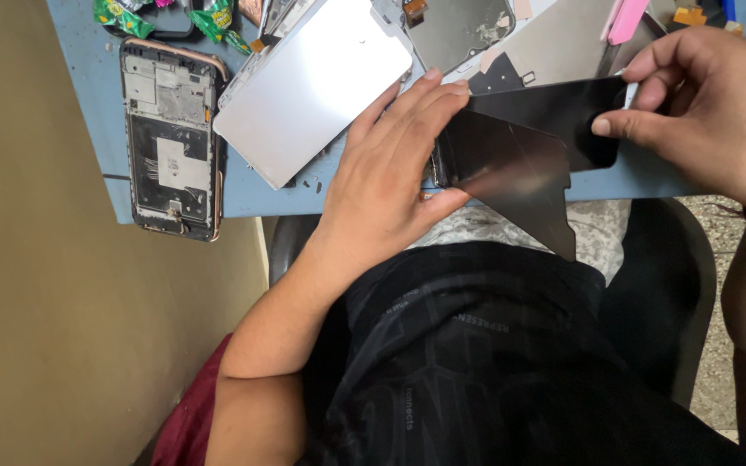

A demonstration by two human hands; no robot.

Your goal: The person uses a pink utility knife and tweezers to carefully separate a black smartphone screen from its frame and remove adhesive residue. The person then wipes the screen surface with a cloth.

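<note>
Left hand [390, 168] lies flat on one end of a black phone screen [511, 160] at the edge of the blue table [88, 78]. Right hand [710, 103] pinches a dark film [554, 112] that's lifted off the screen. Further left there's an opened phone frame [173, 138], a silver panel [312, 86] beside it, and green wrappers [218, 19] at the far edge.

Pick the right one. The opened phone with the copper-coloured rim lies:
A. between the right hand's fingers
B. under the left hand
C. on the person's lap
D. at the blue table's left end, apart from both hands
D: the opened phone lies at the left end of the blue table, while the left hand and right hand are on a dark sheet further right.
</note>
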